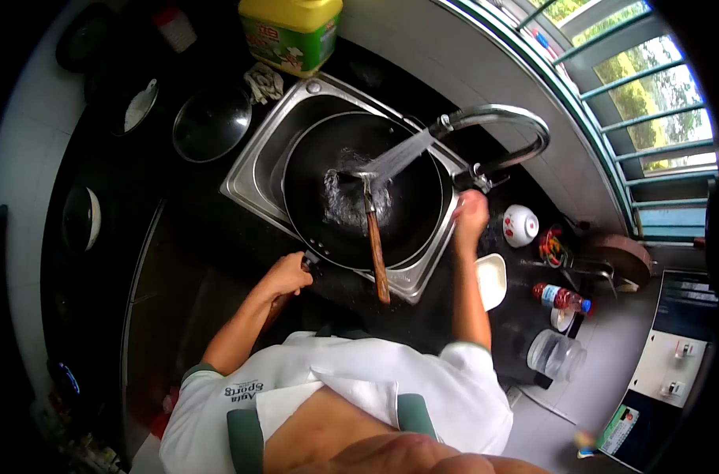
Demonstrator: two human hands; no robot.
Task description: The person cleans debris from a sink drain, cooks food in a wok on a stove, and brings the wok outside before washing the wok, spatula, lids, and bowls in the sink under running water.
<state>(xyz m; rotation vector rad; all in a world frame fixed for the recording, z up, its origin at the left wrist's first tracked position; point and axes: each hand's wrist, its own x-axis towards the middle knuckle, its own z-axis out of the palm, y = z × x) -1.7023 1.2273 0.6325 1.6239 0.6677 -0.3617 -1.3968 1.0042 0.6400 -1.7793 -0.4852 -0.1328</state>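
White shirt (336, 371) foremost, left hand (288, 274) grips wok (312, 193) by handle (310, 257); right hand (471, 207) too blurred to tell. Likely heavy, slippery; handle safest.

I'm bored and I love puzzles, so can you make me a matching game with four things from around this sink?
Things:
1. tap
2. left hand
3. big jug
4. spatula

Clues:
A. closed around the wok handle
B. brown wooden grip, lying partly in the wok
C. water pouring out of it
D. yellow and green

Right pairs: 1-C, 2-A, 3-D, 4-B
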